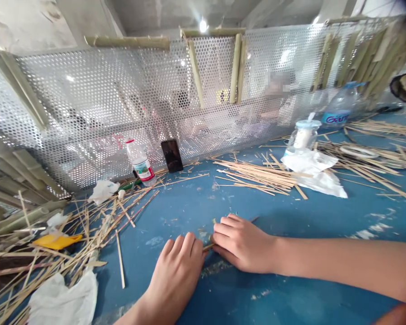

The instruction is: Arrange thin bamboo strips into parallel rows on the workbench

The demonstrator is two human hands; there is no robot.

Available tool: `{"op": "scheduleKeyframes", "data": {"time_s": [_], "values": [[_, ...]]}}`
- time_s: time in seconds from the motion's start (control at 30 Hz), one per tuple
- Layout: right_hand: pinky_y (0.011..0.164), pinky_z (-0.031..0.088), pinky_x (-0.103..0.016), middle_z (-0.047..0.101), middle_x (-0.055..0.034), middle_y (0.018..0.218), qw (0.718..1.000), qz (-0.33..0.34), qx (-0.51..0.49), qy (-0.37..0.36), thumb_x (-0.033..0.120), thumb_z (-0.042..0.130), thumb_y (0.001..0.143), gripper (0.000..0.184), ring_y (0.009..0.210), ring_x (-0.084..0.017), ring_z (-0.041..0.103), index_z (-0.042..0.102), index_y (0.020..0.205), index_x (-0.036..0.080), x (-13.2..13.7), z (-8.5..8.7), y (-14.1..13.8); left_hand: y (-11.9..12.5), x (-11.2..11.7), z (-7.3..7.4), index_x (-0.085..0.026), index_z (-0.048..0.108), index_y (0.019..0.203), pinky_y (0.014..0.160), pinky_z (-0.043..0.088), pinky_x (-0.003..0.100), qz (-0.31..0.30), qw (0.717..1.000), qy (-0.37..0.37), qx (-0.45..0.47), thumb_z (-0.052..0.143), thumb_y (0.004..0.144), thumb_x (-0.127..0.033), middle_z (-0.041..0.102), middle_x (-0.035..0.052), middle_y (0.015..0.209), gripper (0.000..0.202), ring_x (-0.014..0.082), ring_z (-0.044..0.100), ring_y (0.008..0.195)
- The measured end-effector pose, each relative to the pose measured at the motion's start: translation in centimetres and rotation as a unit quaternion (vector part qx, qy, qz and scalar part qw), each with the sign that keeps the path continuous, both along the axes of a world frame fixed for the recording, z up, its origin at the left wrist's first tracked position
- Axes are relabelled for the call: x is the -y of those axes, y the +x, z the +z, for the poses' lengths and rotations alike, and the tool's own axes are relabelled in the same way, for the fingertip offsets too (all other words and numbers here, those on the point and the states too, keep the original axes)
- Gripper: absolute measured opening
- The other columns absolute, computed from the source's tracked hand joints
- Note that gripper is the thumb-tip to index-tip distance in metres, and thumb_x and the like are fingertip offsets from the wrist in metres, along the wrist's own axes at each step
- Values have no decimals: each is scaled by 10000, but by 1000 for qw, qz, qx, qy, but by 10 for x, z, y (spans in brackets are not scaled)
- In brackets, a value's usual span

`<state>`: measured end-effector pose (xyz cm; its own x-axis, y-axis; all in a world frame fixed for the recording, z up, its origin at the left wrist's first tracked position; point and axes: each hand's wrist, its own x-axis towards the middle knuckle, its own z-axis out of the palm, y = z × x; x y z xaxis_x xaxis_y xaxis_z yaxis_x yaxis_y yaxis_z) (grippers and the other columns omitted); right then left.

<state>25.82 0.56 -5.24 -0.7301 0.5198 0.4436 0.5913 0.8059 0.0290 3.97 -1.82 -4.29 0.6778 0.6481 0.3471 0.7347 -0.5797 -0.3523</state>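
Left hand [181, 266] and right hand [242, 241]: my fingers curled, pinching a thin strip [208, 246] | strip: in the gap between them | judgement: close, even grips suited steadying it without twisting

My left hand [180, 273] is back-up, fingers curled in. Just to its right, my right hand [240, 241] is knuckles-up, fingers bent toward the left one. My bare right forearm [338, 266] stretches sideways from that hand; my left wrist [145, 309] lies nearer me than its hand.
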Motion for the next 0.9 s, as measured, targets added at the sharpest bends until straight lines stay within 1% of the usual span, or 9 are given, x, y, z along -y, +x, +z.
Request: {"op": "scheduleKeyframes", "data": {"time_s": [0.13, 0.17, 0.23, 0.3, 0.37, 0.47, 0.57, 0.73, 0.9], "values": [[764, 330, -346, 637, -50, 865, 1000, -6, 2, 20, 241, 455, 1010, 208, 821, -189, 517, 624, 908, 174, -13, -2, 5, -3, -3, 1, -217, 599, 901, 619, 415, 327, -2, 1000, 29, 7, 514, 975, -245, 644, 14, 785, 116, 186, 611, 690], [774, 335, -344, 641, -53, 876, 1000, -10, -2, 22, 240, 447, 1017, 217, 826, -187, 521, 634, 930, 174, -19, -1, 8, -5, -6, 2, -213, 611, 963, 622, 423, 330, -2, 999, 39, 9, 514, 978, -265, 659, 20, 806, 112, 191, 617, 701], [791, 345, -343, 648, -57, 894, 999, -26, -11, 16, 247, 437, 1028, 236, 837, -185, 533, 652, 963, 174, -34, -1, 15, -12, -15, 4, -195, 606, 1128, 676, 458, 355, 7, 998, 54, 15, 510, 980, -313, 695, 60, 926, 213, 226, 639, 793], [797, 360, -341, 656, -57, 910, 998, -55, -28, -11, 263, 456, 1028, 233, 843, -185, 546, 661, 968, 172, -49, -1, 21, -22, -29, 4, -176, 568, 1249, 777, 483, 405, 35, 998, 37, 34, 492, 982, -355, 688, 114, 1095, 330, 276, 636, 941], [813, 378, -338, 663, -56, 935, 995, -77, -46, -44, 259, 472, 1024, 218, 864, -184, 556, 664, 973, 169, -61, -3, 26, -32, -43, 3, -176, 544, 1292, 866, 480, 446, 78, 994, -25, 77, 452, 993, -373, 650, 133, 1206, 370, 303, 604, 1057], [850, 394, -342, 658, -47, 953, 993, -67, -54, -78, 245, 478, 1021, 205, 881, -179, 557, 660, 967, 168, -67, -3, 29, -42, -60, -2, -214, 551, 1272, 928, 467, 466, 113, 971, -147, 152, 403, 1007, -410, 629, 99, 1217, 362, 290, 577, 1104], [866, 404, -351, 649, -46, 961, 992, -56, -58, -97, 266, 501, 1014, 187, 894, -181, 552, 654, 967, 171, -66, -2, 29, -45, -66, -4, -246, 591, 1193, 959, 451, 463, 86, 950, -223, 201, 380, 1010, -432, 626, 67, 1185, 336, 260, 570, 1095], [879, 407, -365, 650, -58, 993, 990, -60, -65, -106, 287, 535, 1000, 166, 947, -196, 566, 659, 992, 176, -64, -2, 30, -46, -71, -4, -226, 627, 1064, 970, 439, 435, 40, 937, -249, 241, 382, 1005, -395, 628, 64, 1108, 303, 237, 565, 1045], [868, 418, -348, 655, -58, 961, 991, -47, -69, -104, 241, 515, 1007, 189, 895, -179, 570, 682, 962, 165, -66, -3, 31, -48, -73, -4, -231, 653, 1040, 942, 431, 439, 53, 940, -231, 247, 384, 994, -443, 617, 58, 1036, 346, 249, 550, 990]]}}
